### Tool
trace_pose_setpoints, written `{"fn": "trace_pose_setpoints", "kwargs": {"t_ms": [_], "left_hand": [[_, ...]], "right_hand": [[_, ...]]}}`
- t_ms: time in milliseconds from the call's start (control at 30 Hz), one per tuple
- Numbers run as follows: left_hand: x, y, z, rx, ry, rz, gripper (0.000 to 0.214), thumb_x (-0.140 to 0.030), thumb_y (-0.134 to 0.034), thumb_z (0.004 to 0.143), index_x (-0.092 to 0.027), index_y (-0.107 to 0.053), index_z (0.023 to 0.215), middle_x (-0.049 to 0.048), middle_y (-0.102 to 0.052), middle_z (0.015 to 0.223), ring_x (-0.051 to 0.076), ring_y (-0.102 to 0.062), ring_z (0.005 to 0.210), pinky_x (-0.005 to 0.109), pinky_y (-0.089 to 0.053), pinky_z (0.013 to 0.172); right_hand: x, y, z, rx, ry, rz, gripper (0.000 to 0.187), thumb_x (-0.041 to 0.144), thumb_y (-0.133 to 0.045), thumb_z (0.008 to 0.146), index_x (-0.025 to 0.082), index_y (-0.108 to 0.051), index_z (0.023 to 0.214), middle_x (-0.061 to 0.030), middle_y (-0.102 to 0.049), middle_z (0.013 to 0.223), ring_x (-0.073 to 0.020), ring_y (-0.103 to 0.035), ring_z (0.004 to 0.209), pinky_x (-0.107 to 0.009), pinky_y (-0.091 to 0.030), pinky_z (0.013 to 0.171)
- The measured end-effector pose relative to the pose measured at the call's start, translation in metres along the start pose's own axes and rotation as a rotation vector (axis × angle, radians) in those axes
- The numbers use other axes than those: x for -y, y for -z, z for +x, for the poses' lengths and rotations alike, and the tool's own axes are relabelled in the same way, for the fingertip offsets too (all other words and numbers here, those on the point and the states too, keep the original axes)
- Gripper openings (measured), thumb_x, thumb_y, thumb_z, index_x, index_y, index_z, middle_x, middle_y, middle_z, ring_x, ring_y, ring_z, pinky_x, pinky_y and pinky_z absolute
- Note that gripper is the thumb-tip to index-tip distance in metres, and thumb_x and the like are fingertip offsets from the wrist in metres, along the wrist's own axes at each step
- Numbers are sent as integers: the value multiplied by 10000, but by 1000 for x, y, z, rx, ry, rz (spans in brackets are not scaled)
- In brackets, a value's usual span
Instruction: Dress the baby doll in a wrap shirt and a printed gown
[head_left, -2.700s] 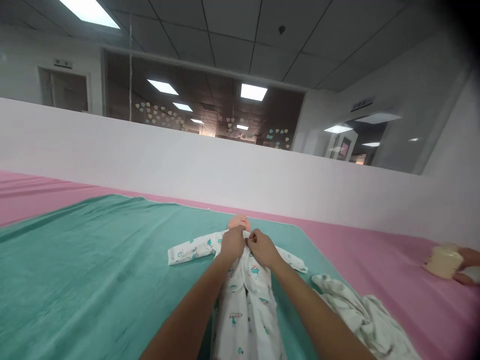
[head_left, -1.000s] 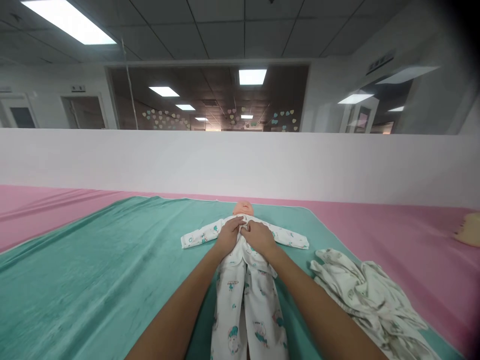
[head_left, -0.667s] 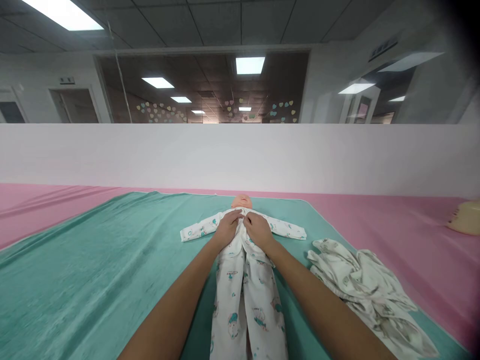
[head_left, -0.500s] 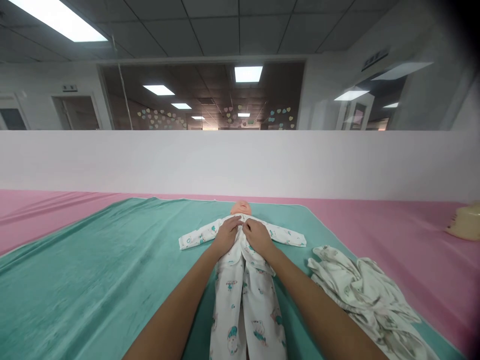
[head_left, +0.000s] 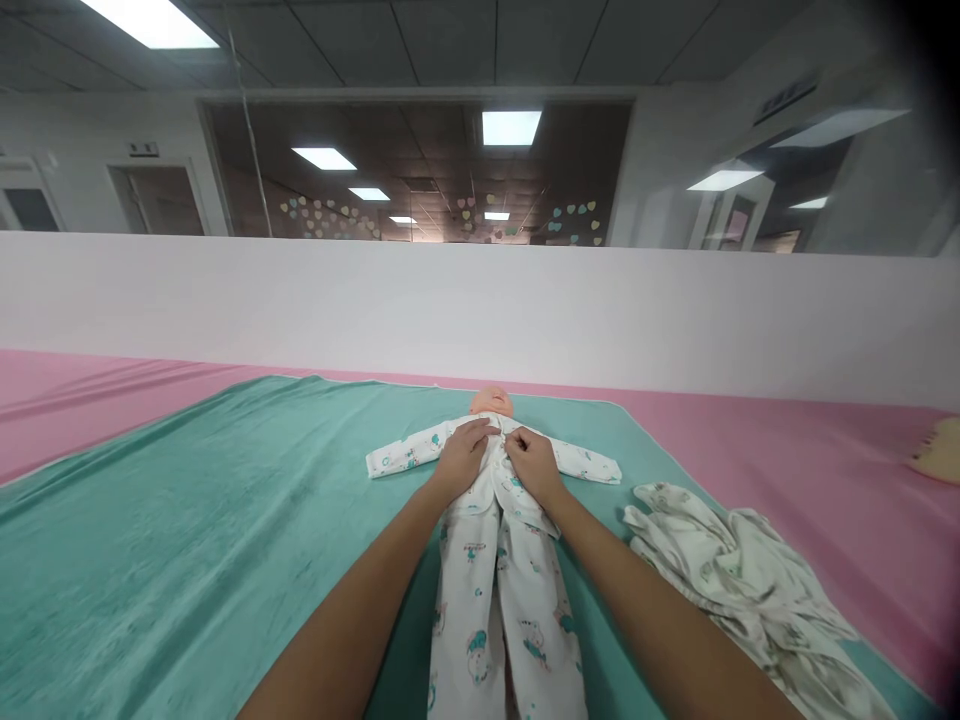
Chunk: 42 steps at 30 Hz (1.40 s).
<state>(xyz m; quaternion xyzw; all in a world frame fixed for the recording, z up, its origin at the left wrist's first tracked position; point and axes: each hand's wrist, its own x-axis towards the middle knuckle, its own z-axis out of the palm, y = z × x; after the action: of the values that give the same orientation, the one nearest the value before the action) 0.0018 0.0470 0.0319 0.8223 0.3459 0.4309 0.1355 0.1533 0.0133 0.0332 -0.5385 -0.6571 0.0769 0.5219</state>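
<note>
A baby doll [head_left: 492,401] lies on its back, its head toward the wall. It wears a white baby shirt [head_left: 472,497] with small teal prints, sleeves spread out to both sides, and matching pants [head_left: 469,620]. On the left of the chest, my left hand [head_left: 463,458] is closed at the shirt's front edge near the neck. My right hand [head_left: 534,462] pinches the opposite front edge, fingers curled. Below the hands the two shirt fronts part slightly. My fingers hide the fastening between them.
Under the doll spreads a teal blanket [head_left: 225,530] over a pink sheet [head_left: 720,430]. Crumpled white printed cloth [head_left: 739,570] lies to the right. A pale yellow object [head_left: 937,450] is cut off at the right edge. Behind runs a low white wall [head_left: 375,300].
My hands have drawn slightly apart at the shirt's chest, the right one away from the left. The whole view has shifted a little, and the doll and cloth stay in place.
</note>
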Motion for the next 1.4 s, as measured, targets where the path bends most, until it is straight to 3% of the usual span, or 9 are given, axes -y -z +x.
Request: {"fn": "trace_pose_setpoints", "kwargs": {"t_ms": [500,933,1133,1400], "left_hand": [[9,-3,5,77,-49,122,358,-143,-356,860,-240,-621,1081,48,-503,1298,189,-420,1206,410,-335,1029],[-9,-3,4,120,87,172,336,-145,-335,846,-238,-589,1044,43,-468,1308,226,-365,1230,466,-321,1008],[-7,-5,1,74,53,155,374,-129,-336,831,-252,-583,1083,37,-470,1303,211,-383,1215,424,-315,1022],[-11,-3,6,88,68,146,344,-109,-358,816,-233,-623,996,43,-506,1262,209,-405,1193,408,-329,1012]], "right_hand": [[2,2,3,63,-2,-7,282,366,-376,815,188,-495,630,28,-492,580,-126,-438,587,-233,-321,580],[6,7,-2,142,19,-1,302,392,-356,838,193,-513,673,21,-514,611,-138,-469,620,-239,-345,601],[3,6,-7,131,-32,97,285,407,-388,824,202,-489,653,45,-459,532,-124,-442,542,-230,-346,569],[0,7,-7,166,-83,146,293,425,-398,819,197,-486,658,49,-449,517,-115,-443,492,-228,-348,530]]}}
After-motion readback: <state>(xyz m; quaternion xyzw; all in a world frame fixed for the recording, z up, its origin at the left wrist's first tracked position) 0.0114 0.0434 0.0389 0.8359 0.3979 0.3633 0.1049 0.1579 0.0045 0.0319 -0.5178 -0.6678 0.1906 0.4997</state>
